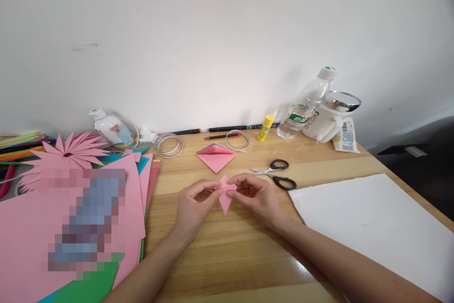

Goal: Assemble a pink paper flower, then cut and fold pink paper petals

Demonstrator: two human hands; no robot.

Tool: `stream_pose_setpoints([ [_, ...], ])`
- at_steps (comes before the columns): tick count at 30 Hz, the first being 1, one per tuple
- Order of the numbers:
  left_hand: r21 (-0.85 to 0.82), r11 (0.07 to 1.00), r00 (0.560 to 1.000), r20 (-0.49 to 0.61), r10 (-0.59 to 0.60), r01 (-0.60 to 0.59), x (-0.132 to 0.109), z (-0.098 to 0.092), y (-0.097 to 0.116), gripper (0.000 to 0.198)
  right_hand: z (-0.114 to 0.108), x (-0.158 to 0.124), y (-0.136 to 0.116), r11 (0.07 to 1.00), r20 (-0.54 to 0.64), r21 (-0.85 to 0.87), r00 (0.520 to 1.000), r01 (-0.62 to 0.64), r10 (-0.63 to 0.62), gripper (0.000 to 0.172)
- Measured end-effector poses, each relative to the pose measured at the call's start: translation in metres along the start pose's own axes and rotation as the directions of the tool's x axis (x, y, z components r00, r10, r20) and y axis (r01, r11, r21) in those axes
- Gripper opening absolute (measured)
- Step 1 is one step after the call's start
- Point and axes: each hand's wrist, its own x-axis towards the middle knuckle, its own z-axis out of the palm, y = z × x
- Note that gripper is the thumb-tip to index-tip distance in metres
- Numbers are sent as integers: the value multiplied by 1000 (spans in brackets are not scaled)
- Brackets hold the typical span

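Observation:
Between my two hands is a small folded piece of pink paper (224, 203), its long point hanging downward and a shorter tip at the top. My left hand (196, 203) pinches its left side between thumb and fingers. On the right side, my right hand (258, 197) pinches it the same way; the fingertips hide part of the folds. Just beyond the hands lies a stack of folded pink papers (215, 161) in a kite shape. Scissors (273, 173) with black handles rest to the right of it, blades partly apart.
Coloured paper sheets (135, 218) and a spiky pink paper flower (85, 149) cover the left side. Along the wall stand a glue stick (266, 128), a water bottle (305, 104) and a white mug (324, 121). A white board (372, 227) lies at right; tape rolls (169, 146) sit behind.

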Motion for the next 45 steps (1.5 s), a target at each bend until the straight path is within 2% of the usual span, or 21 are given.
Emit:
stream_pose_setpoints([
  [6, -68, 996, 998, 14, -64, 65, 0, 1, -2, 10, -2, 2, -5, 999, 19, -8, 999, -40, 40, 17],
  [12, -91, 994, 996, 65, -61, 67, -1, 1, -3, 10, -2, 2, -7, 999, 13, -18, 999, -46, 47, 18],
  [14, -61, 997, 998, 48, -44, 47, -1, 0, -2, 11, -1, 1, -7, 999, -8, -11, 999, -35, 35, 19],
  [17, 4, 1000, 1000, -5, -1, 1, -2, 0, -1, 9, 1, -1, -8, 998, -50, -70, 999, 2, -5, 20],
  [21, 32, 999, 999, -13, 33, -33, -3, 1, -2, 8, 2, -2, -9, 978, -71, -192, 993, 84, -99, 15],
  [28, 42, 999, 1000, 10, 9, -10, -3, 1, -2, 10, 0, -3, -9, 941, -18, -293, 983, 170, -183, 12],
  [35, 30, 1000, 999, 43, -5, 4, -1, 1, 0, 11, 0, -2, -6, 944, -40, -305, 989, 126, -145, 11],
  [38, -7, 1000, 999, 50, -1, 2, 0, 1, -1, 13, 1, -3, -8, 965, -14, -254, 997, 67, -73, 11],
  [42, -101, 982, 983, 108, -147, 157, 1, 2, -1, 14, 2, -3, -11, 989, -31, -145, 999, -39, 34, 13],
  [45, -149, 962, 973, 77, -218, 227, 1, 1, -1, 21, 1, -2, -12, 991, -2, -77, 994, -109, 109, 17],
])
